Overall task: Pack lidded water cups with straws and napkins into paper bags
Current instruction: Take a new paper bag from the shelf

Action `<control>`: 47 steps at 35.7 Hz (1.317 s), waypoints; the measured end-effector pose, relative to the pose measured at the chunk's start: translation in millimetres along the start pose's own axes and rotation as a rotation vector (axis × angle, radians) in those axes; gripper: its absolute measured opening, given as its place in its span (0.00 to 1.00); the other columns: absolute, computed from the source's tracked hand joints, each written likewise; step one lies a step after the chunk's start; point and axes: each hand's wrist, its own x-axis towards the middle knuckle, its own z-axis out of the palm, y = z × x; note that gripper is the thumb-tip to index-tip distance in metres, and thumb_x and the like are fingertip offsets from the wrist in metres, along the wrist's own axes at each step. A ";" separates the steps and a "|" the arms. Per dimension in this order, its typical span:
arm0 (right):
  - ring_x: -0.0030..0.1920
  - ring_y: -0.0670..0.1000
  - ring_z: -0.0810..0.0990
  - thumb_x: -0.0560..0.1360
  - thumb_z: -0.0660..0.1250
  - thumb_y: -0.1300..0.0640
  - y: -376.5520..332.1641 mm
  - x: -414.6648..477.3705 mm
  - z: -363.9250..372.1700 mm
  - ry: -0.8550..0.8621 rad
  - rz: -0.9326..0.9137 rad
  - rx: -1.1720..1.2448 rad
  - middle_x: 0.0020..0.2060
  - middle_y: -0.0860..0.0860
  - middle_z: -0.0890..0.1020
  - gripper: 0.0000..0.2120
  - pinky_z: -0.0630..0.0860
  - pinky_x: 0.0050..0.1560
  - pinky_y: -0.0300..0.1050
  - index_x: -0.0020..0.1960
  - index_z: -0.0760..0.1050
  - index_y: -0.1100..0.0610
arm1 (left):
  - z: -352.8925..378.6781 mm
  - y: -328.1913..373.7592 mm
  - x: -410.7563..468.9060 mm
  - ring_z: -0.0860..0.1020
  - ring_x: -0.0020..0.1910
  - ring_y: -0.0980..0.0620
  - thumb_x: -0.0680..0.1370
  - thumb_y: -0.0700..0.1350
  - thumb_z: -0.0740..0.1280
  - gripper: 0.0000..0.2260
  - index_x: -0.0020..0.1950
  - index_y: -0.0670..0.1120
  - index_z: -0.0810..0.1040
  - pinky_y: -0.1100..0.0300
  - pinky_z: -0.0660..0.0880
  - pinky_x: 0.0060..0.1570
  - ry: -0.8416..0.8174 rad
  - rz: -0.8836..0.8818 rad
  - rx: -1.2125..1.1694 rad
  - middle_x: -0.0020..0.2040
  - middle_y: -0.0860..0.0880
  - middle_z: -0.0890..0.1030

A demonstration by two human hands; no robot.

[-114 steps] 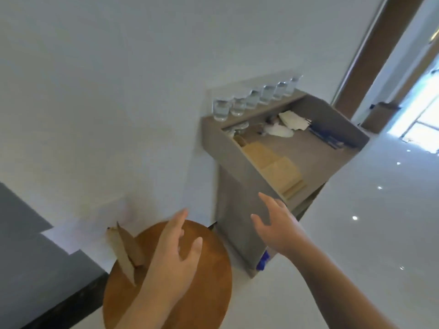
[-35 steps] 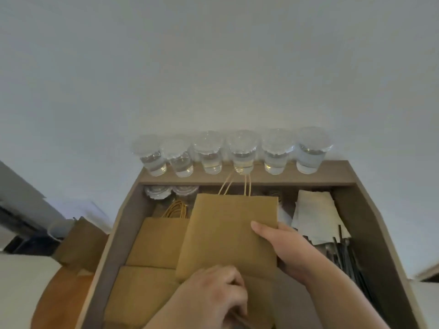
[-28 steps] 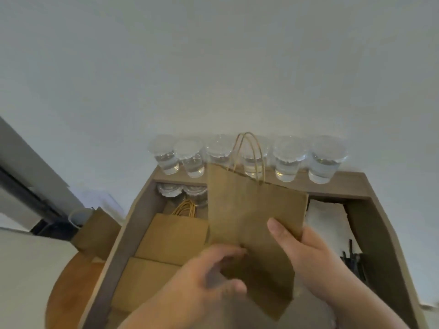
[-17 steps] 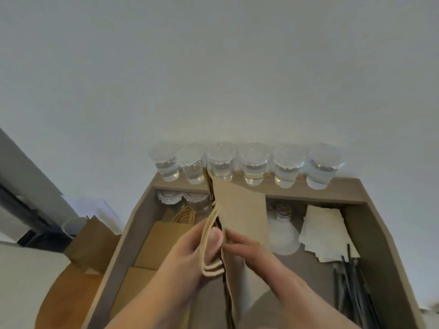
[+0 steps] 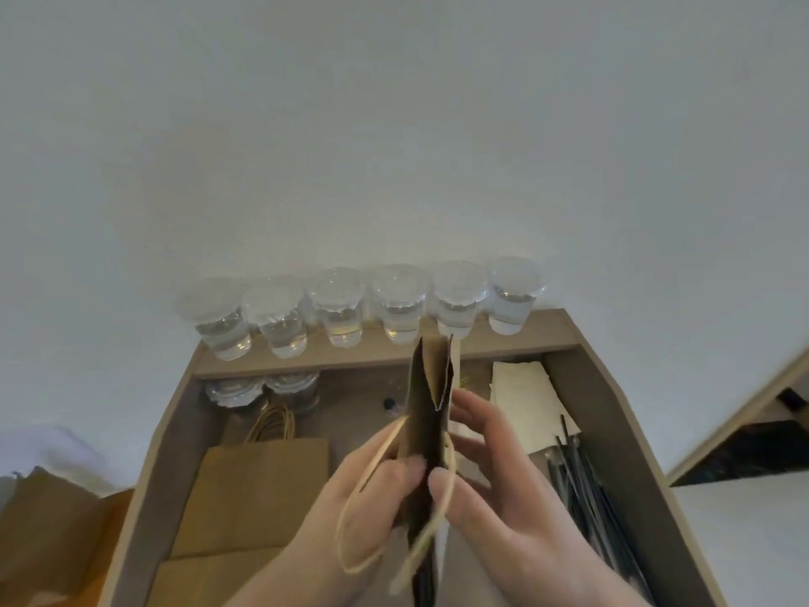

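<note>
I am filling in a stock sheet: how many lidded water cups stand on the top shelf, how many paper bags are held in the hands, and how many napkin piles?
6 lidded water cups
1 paper bag, pinched by left hand and right hand
1 napkin pile
Total: 8

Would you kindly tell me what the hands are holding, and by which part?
The left hand and right hand pinch a brown paper bag by its two faces near the handles.
</note>
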 end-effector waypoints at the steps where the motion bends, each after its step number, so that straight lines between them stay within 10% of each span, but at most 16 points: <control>1: 0.72 0.48 0.78 0.75 0.76 0.35 0.8 1.1 1.6 0.012 0.032 0.010 0.73 0.43 0.76 0.38 0.79 0.69 0.55 0.79 0.63 0.36 | -2.1 -3.4 0.0 0.86 0.48 0.52 0.74 0.49 0.71 0.11 0.53 0.51 0.88 0.63 0.80 0.47 -0.031 -0.008 0.017 0.47 0.48 0.88; 10: 0.57 0.28 0.78 0.78 0.70 0.50 9.6 13.6 7.8 0.223 0.093 -0.327 0.58 0.28 0.78 0.22 0.77 0.50 0.27 0.60 0.72 0.22 | -0.9 -14.0 3.4 0.82 0.51 0.66 0.78 0.39 0.71 0.25 0.56 0.73 0.81 0.75 0.75 0.49 0.117 0.084 0.508 0.52 0.61 0.84; 17: 0.46 0.32 0.82 0.82 0.64 0.52 9.0 25.4 -29.1 -0.006 0.321 -0.536 0.46 0.29 0.83 0.13 0.79 0.43 0.32 0.52 0.75 0.31 | -34.7 -7.1 11.9 0.81 0.48 0.62 0.76 0.43 0.66 0.18 0.56 0.67 0.76 0.69 0.74 0.41 0.080 -0.081 0.726 0.47 0.66 0.83; 23: 0.53 0.45 0.84 0.83 0.70 0.52 -3.6 36.5 -86.8 0.022 0.409 -0.523 0.48 0.42 0.87 0.11 0.82 0.59 0.48 0.63 0.79 0.40 | -84.1 10.3 5.0 0.86 0.47 0.52 0.81 0.49 0.71 0.21 0.71 0.64 0.72 0.54 0.83 0.42 0.225 -0.198 0.701 0.54 0.53 0.87; 27: 0.48 0.44 0.81 0.79 0.71 0.58 -6.2 45.7 -103.3 0.007 0.481 -0.694 0.51 0.44 0.79 0.32 0.74 0.39 0.35 0.76 0.65 0.34 | -107.9 24.7 -8.7 0.87 0.34 0.46 0.79 0.49 0.75 0.27 0.70 0.72 0.69 0.54 0.83 0.32 0.280 -0.246 0.670 0.41 0.50 0.88; 31: 0.52 0.41 0.77 0.80 0.74 0.51 -17.8 55.1 -86.1 -0.082 0.305 -0.812 0.56 0.38 0.75 0.33 0.72 0.45 0.34 0.77 0.63 0.33 | -106.7 32.1 -20.2 0.87 0.34 0.52 0.82 0.50 0.67 0.22 0.66 0.77 0.68 0.54 0.84 0.39 0.277 -0.234 0.795 0.46 0.54 0.87; 39: 0.62 0.34 0.79 0.83 0.68 0.44 -17.7 81.2 -64.3 -0.514 0.112 -0.396 0.62 0.32 0.81 0.18 0.77 0.57 0.31 0.68 0.71 0.26 | -116.8 51.3 -37.5 0.87 0.41 0.54 0.81 0.47 0.64 0.22 0.64 0.77 0.72 0.61 0.80 0.35 0.211 -0.238 0.698 0.47 0.57 0.88; 44: 0.77 0.60 0.73 0.78 0.66 0.28 32.6 112.5 -62.7 -0.710 0.140 0.174 0.78 0.54 0.73 0.39 0.71 0.75 0.64 0.82 0.67 0.48 | -128.3 50.2 -55.2 0.83 0.26 0.44 0.66 0.55 0.66 0.10 0.40 0.55 0.85 0.59 0.75 0.24 0.316 -0.236 0.573 0.31 0.44 0.84; 47: 0.66 0.57 0.83 0.82 0.67 0.36 79.1 143.3 -26.3 -0.471 0.263 0.140 0.65 0.54 0.84 0.23 0.76 0.71 0.68 0.70 0.81 0.46 | -138.3 37.6 -71.0 0.76 0.21 0.40 0.65 0.54 0.65 0.12 0.32 0.45 0.79 0.62 0.70 0.23 0.492 -0.287 0.529 0.26 0.37 0.76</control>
